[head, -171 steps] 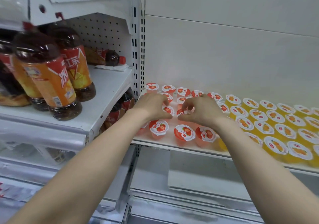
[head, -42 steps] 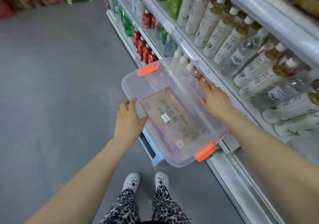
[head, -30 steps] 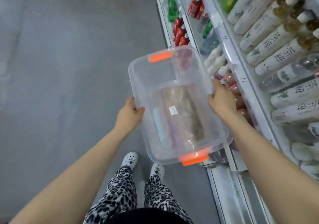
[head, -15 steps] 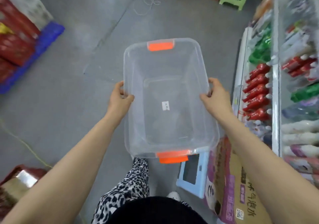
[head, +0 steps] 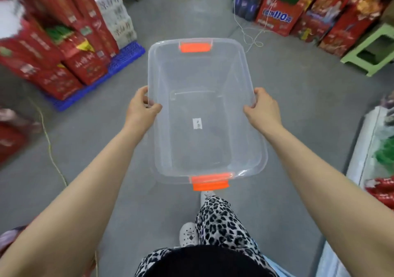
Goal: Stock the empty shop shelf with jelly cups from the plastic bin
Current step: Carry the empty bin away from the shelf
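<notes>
The person is carrying the plastic bin [head: 204, 144] level over the grey floor [head: 298, 110]. The left hand [head: 140, 108] is curling round its left rim and the right hand [head: 263, 108] round its right rim, thumbs over the edge. Only a small white sticker [head: 197, 123] is showing through its bottom. Red cartons [head: 53, 48] are sitting on a blue pallet [head: 125, 57] at the far left, more red boxes [head: 332, 14] and a green stool [head: 373, 50] at the far right, and a white cord [head: 249, 31] is trailing beyond the bin. Half a second ago the drinks shelf was lining the right side; now only its edge [head: 362, 148] is showing, the person is facing open floor, and the grip is unchanged.
</notes>
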